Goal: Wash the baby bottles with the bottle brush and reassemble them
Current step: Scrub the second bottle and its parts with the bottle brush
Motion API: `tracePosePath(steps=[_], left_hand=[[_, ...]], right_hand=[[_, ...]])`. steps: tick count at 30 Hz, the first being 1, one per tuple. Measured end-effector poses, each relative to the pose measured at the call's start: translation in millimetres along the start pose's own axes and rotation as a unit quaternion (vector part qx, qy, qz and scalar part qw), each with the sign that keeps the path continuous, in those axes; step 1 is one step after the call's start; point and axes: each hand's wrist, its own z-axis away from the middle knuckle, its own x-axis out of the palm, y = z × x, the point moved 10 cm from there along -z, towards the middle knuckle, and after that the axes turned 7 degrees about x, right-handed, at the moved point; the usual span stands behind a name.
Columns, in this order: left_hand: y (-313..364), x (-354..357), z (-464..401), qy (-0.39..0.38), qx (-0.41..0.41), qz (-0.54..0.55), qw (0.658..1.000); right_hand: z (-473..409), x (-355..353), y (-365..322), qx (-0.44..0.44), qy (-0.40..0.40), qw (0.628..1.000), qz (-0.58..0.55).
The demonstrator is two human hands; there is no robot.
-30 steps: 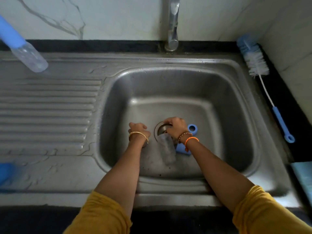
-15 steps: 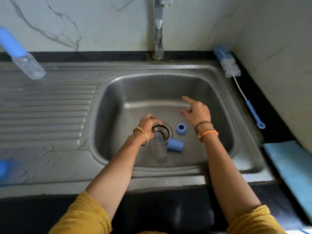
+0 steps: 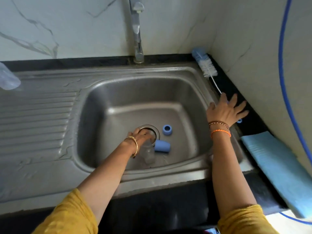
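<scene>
Your left hand curls around the neck of the clear bottle, which lies on the floor of the sink beside the drain; the bottle looks light, stiff and probably slippery when wet, so hold it around the body. Its blue cap and blue ring lie just beside it. Your right hand is open with fingers spread and holds nothing, over the handle of the bottle brush on the counter. I think the thin wire stem will bend, so take the brush by its blue handle.
</scene>
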Motion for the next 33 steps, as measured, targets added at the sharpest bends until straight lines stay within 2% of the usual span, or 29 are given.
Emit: tracePosePath(steps=[3,11,14,18,20,22,25,26,29,33], left_hand=[[0,4,-1,-0.011,0.001,-0.003,1.000],[5,7,-9,-0.026,0.023,-0.039,0.999],[1,10,-13,-0.025,0.020,-0.025,0.999],[-16,-1,-11,0.032,-0.027,0.069,0.997],[-29,-19,-4,0.121,-0.045,0.147,0.981],[-51,-39,8,0.243,-0.068,0.287,0.924],[-81,-49,26,0.357,-0.125,0.468,0.799],[-88,-51,33,0.385,-0.134,0.521,0.750],[-98,-54,49,0.445,-0.156,0.673,0.570],[-117,-69,68,0.517,-0.144,0.742,0.402]], right_hand=[[-4,-1,12,0.041,0.013,0.999,-0.014],[-10,-17,16,0.038,0.079,0.995,-0.045],[-6,-26,8,0.005,0.103,0.992,-0.077],[4,-23,-10,-0.048,0.089,0.990,-0.098],[6,-19,-15,-0.059,0.073,0.990,-0.108],[6,-20,-16,-0.059,0.071,0.989,-0.115],[7,-27,-13,-0.060,0.089,0.986,-0.128],[7,-30,-12,-0.063,0.093,0.985,-0.132],[7,-35,-11,-0.068,0.101,0.980,-0.155],[12,-42,-9,-0.068,0.113,0.972,-0.193]])
